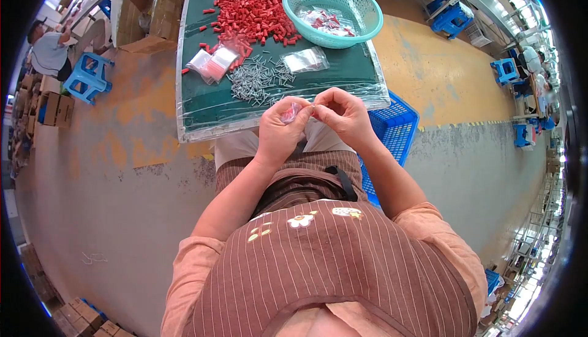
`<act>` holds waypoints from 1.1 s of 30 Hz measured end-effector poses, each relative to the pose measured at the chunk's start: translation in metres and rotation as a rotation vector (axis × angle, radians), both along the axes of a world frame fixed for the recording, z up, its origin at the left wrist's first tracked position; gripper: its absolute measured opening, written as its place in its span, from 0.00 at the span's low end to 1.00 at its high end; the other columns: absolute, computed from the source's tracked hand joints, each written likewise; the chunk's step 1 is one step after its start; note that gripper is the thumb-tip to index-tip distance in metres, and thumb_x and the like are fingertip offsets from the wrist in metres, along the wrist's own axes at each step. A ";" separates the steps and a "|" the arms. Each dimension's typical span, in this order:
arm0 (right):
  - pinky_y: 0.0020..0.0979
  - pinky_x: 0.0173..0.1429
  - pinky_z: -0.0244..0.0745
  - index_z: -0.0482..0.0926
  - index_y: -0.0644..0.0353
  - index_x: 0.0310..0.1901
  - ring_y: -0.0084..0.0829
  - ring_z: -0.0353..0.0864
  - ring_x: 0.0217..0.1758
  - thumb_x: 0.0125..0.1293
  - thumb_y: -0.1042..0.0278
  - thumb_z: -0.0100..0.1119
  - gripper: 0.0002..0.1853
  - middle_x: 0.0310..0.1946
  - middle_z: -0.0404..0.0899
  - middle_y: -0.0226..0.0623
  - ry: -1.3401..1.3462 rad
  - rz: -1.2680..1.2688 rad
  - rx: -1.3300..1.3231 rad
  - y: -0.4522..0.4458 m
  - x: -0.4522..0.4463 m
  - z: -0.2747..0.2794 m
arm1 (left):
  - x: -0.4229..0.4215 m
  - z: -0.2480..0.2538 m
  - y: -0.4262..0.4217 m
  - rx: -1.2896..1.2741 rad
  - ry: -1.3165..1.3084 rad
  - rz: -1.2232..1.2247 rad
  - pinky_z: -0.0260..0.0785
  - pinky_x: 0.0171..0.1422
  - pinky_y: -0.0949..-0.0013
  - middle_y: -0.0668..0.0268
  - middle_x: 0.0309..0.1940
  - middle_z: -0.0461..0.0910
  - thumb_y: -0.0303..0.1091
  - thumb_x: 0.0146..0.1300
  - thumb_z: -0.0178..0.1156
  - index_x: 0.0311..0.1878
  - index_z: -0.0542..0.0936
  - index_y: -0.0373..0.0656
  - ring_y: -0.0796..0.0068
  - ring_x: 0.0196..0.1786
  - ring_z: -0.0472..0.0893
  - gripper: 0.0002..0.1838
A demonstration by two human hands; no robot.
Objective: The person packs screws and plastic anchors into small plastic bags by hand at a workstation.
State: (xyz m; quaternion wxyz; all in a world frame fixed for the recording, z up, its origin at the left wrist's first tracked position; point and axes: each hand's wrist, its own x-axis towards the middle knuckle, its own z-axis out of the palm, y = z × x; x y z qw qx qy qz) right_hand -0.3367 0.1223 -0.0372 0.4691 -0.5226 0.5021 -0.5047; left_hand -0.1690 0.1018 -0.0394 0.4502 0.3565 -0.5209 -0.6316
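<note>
My left hand is closed round a small plastic bag with something red in it. My right hand pinches at the bag's edge, its fingertips meeting those of my left hand just off the table's near edge. On the green table lie a heap of red plugs, a pile of grey screws and flat clear bags at the left and right of the screws. A turquoise basket holds filled bags with red pieces.
A blue crate stands on the floor right of my lap, beside the table. Cardboard boxes and a blue stool are at the left, near a seated person. Another person is at the far right.
</note>
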 end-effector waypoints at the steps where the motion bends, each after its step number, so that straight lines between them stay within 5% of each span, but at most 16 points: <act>1: 0.21 0.40 0.71 0.79 0.63 0.37 0.15 0.74 0.33 0.60 0.73 0.63 0.05 0.31 0.78 0.26 -0.013 0.004 0.005 0.001 0.000 0.001 | 0.000 0.001 0.001 -0.024 -0.022 0.003 0.62 0.31 0.83 0.77 0.28 0.75 0.32 0.67 0.62 0.41 0.81 0.42 0.91 0.29 0.70 0.05; 7: 0.21 0.39 0.71 0.79 0.63 0.37 0.15 0.74 0.33 0.60 0.73 0.64 0.05 0.31 0.78 0.26 -0.007 -0.014 -0.025 0.001 -0.003 0.007 | 0.004 0.000 -0.002 0.100 0.030 -0.010 0.62 0.31 0.82 0.77 0.28 0.75 0.30 0.66 0.62 0.39 0.81 0.41 0.91 0.29 0.69 0.04; 13: 0.21 0.38 0.71 0.79 0.64 0.36 0.16 0.75 0.32 0.60 0.73 0.63 0.05 0.31 0.78 0.28 0.023 0.016 -0.025 -0.001 -0.005 0.003 | -0.002 0.003 0.001 -0.062 -0.006 0.035 0.64 0.29 0.82 0.77 0.26 0.75 0.29 0.67 0.61 0.38 0.81 0.40 0.91 0.27 0.70 0.04; 19: 0.20 0.40 0.73 0.77 0.65 0.39 0.16 0.76 0.35 0.64 0.76 0.60 0.04 0.33 0.78 0.28 0.161 0.071 0.051 0.007 -0.019 0.014 | 0.000 -0.011 -0.003 0.170 0.078 -0.122 0.62 0.28 0.79 0.75 0.27 0.74 0.31 0.68 0.60 0.44 0.79 0.40 0.88 0.28 0.69 0.07; 24: 0.22 0.39 0.72 0.80 0.65 0.40 0.17 0.77 0.34 0.59 0.73 0.63 0.08 0.30 0.80 0.30 0.487 0.078 0.366 0.034 -0.096 0.044 | 0.020 -0.012 -0.012 0.575 0.460 -0.269 0.61 0.25 0.78 0.63 0.36 0.75 0.32 0.70 0.54 0.53 0.72 0.40 0.81 0.29 0.69 0.12; 27: 0.22 0.42 0.73 0.80 0.65 0.42 0.18 0.78 0.36 0.60 0.74 0.63 0.10 0.33 0.81 0.33 0.647 -0.070 0.147 0.044 -0.106 0.052 | 0.017 -0.013 -0.011 0.591 0.518 -0.252 0.63 0.25 0.77 0.59 0.40 0.75 0.32 0.70 0.53 0.52 0.70 0.41 0.78 0.32 0.71 0.11; 33: 0.23 0.43 0.73 0.80 0.65 0.43 0.19 0.77 0.38 0.63 0.73 0.62 0.09 0.36 0.80 0.31 0.245 -0.061 0.051 0.021 -0.038 0.027 | 0.004 -0.016 -0.009 0.476 0.400 -0.211 0.69 0.26 0.76 0.59 0.40 0.77 0.33 0.71 0.53 0.49 0.71 0.42 0.77 0.35 0.76 0.08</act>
